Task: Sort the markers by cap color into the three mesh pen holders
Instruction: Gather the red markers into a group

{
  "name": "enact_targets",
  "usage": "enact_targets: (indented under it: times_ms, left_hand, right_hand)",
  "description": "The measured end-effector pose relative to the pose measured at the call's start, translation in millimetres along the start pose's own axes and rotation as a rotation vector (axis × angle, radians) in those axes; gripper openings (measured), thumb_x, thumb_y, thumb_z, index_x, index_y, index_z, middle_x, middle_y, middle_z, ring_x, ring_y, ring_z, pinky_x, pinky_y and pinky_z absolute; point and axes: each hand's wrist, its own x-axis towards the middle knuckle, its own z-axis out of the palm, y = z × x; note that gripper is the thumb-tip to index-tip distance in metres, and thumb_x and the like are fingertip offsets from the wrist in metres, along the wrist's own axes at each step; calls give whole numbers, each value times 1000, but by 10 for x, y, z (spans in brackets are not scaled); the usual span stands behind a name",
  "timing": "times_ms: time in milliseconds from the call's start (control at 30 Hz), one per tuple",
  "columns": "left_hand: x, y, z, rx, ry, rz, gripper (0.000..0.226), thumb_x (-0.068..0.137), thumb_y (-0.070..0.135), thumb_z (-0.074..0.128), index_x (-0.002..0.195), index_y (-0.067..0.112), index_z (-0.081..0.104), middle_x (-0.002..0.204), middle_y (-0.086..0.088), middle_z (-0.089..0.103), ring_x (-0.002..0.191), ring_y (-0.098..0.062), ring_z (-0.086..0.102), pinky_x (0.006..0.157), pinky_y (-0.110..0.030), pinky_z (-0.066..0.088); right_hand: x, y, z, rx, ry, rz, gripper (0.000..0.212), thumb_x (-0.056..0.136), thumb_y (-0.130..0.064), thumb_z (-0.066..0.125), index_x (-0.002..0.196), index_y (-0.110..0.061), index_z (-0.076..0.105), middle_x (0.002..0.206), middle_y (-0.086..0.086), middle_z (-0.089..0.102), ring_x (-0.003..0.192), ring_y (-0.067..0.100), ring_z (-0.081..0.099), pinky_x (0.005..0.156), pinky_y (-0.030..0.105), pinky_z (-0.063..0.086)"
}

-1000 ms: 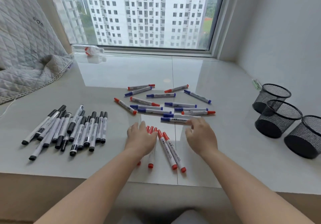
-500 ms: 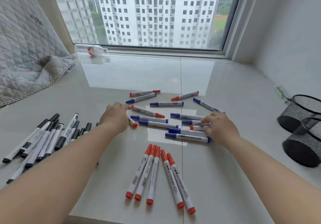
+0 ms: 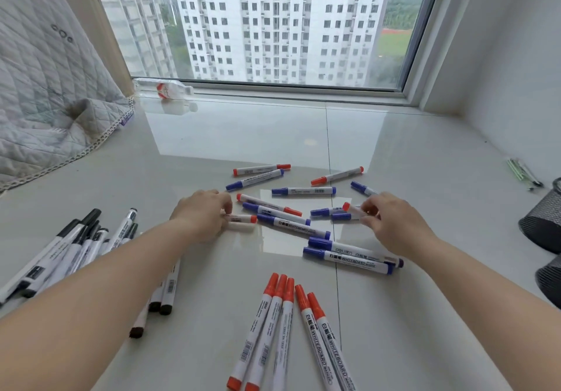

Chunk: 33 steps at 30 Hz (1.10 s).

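My left hand pinches a red-capped marker just above the sill, left of a mixed heap of red and blue markers. Right of the heap, my right hand holds another red-capped marker by its barrel. Several red markers lie side by side near the front edge. A row of black-capped markers lies at the left, partly under my left forearm. Two blue markers rest below my right hand. Black mesh pen holders are cut off by the right edge.
A quilted grey blanket drapes over the back left. A clear plastic bottle lies at the window's foot. A few green pens lie by the right wall. The glossy tiled sill runs up to the window.
Both hands left the front red group and reached forward into the mixed heap. Each now grips a red-capped marker. The camera came closer, pushing the holders toward the right edge.
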Motion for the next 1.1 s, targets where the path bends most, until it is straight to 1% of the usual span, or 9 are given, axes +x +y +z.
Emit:
enact_targets:
  times_ms: [100, 233, 367, 500, 600, 700, 800, 900, 1100]
  left_hand:
    - [3, -15, -25, -116, -5, -17, 9, 88, 22, 57, 95, 26, 53, 105, -1, 58, 88, -20, 50, 72, -28, 39]
    - [61, -25, -87, -289, -16, -51, 7, 92, 23, 53, 95, 20, 48, 96, -5, 57, 83, -22, 52, 68, -30, 39]
    - [200, 146, -76, -556, 63, -288, 14, 96, 25, 40, 100, 13, 45, 98, -8, 53, 87, -26, 51, 69, -31, 36]
    - [401, 323, -19, -587, 67, -474, 31, 91, 30, 44, 102, 6, 61, 100, -11, 61, 85, -28, 51, 66, -27, 35]
    - [554, 402, 83, -577, -13, -516, 35, 87, 44, 48, 95, 12, 59, 105, -11, 65, 97, -26, 56, 71, -26, 39]
    - [657, 472, 130, -555, -2, -575, 41, 78, 54, 59, 90, 15, 57, 95, -6, 62, 88, -22, 57, 65, -26, 39]
    - [753, 492, 136, -528, -10, -605, 35, 74, 48, 64, 88, 17, 60, 93, -5, 62, 84, -20, 56, 61, -26, 39]
    - [830, 470, 164, -532, -29, -629, 31, 70, 44, 64, 87, 17, 62, 94, -5, 67, 88, -20, 60, 62, -25, 40]
    - [864, 456, 143, -592, -84, -633, 25, 68, 36, 62, 85, 16, 62, 90, -5, 68, 84, -20, 62, 58, -24, 39]
  right_hand:
    - [101, -74, -5, 110, 61, 1, 12, 92, -20, 52, 102, -14, 57, 97, 0, 50, 86, 19, 48, 74, 32, 39]
    - [212, -141, 45, 196, 96, 25, 9, 95, -21, 44, 92, -14, 49, 92, 2, 47, 82, 21, 46, 71, 31, 34]
    - [414, -146, 60, 213, 78, 132, 16, 96, -28, 39, 92, -14, 47, 89, 5, 53, 81, 24, 48, 66, 33, 34]
    - [687, -158, 39, 65, 59, 100, 13, 94, -29, 44, 86, -19, 48, 79, 1, 51, 75, 24, 49, 55, 31, 29]
    - [894, -168, 4, -42, 49, 47, 17, 93, -27, 44, 78, -21, 50, 72, 0, 52, 65, 20, 48, 50, 28, 29]
    - [1087, -151, 24, -116, 16, 26, 15, 92, -25, 45, 80, -21, 53, 80, 0, 50, 69, 19, 48, 53, 28, 33]
    - [1236, -129, 90, -98, -41, 36, 13, 92, -29, 49, 84, -21, 55, 94, 2, 47, 77, 20, 49, 64, 29, 38]
    - [1302, -114, 217, -69, -114, 23, 17, 92, -32, 53, 90, -17, 60, 101, 2, 45, 75, 18, 48, 67, 30, 39]
    - [1339, -130, 300, -199, -48, -32, 16, 93, -22, 51, 103, -16, 62, 105, 1, 47, 79, 19, 51, 66, 28, 42]
